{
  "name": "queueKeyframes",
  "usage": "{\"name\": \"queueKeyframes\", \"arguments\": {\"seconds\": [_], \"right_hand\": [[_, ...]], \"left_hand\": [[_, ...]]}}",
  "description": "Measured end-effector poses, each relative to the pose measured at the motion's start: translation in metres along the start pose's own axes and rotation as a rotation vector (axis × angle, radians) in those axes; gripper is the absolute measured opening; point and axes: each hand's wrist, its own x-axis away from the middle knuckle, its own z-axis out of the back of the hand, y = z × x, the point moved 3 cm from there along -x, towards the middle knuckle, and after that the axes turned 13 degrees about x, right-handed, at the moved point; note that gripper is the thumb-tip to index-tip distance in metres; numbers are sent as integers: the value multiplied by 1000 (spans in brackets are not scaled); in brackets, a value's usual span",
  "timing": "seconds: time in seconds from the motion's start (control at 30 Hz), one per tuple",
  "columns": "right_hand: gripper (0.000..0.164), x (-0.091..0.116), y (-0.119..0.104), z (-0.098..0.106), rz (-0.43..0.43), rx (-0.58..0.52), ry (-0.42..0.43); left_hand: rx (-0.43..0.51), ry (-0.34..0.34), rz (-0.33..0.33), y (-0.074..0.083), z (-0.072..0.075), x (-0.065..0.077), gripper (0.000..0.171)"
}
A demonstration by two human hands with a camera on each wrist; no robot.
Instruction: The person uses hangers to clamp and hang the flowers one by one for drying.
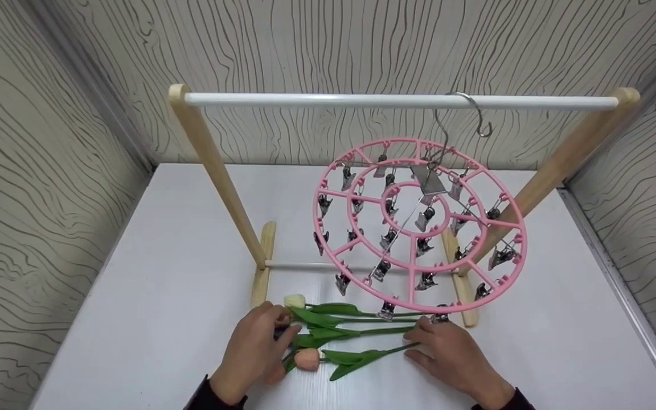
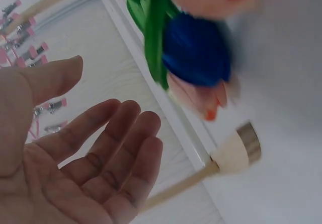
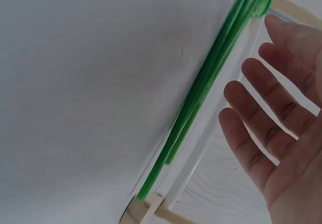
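Tulips [image 1: 328,333] on the near part of the surface [image 1: 151,341], nearer than the clothes rack [image 1: 362,101], blooms [image 1: 307,359] left, stems [image 1: 385,329] right. Left hand [image 1: 257,344] released beside the blooms; right hand [image 1: 453,353] released beside the stems, nothing grasped. Looks like lining up or gathering the bunch. Next, probably calls for closing fingers gently around one stem.

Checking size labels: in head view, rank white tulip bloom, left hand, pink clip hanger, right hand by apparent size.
1. pink clip hanger
2. left hand and right hand: too alike to rank
3. white tulip bloom
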Motion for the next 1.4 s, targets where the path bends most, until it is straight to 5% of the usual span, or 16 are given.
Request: {"name": "queueKeyframes", "arguments": {"seconds": [0.27, 0.47, 0.7, 1.0, 1.23, 1.4], "right_hand": [[17, -5, -13, -8, 93, 24, 10], [9, -10, -14, -12, 134, 47, 55], [4, -9, -20, -12, 163, 111, -48], [11, -2, -32, 19, 204, 176, 86], [16, -2, -43, 43, 193, 252, 67], [24, 0, -52, 53, 213, 296, 131]], "left_hand": [[34, -73, -72, 21, -22, 12, 33], [7, -59, -163, 31, -29, 16, 30], [-15, -97, -168, 40, -34, 14, 31], [-30, -202, -146, 59, -37, 14, 36], [-136, -313, -182, 75, -44, 14, 39], [-181, -335, -221, 84, -48, 15, 30]]}}
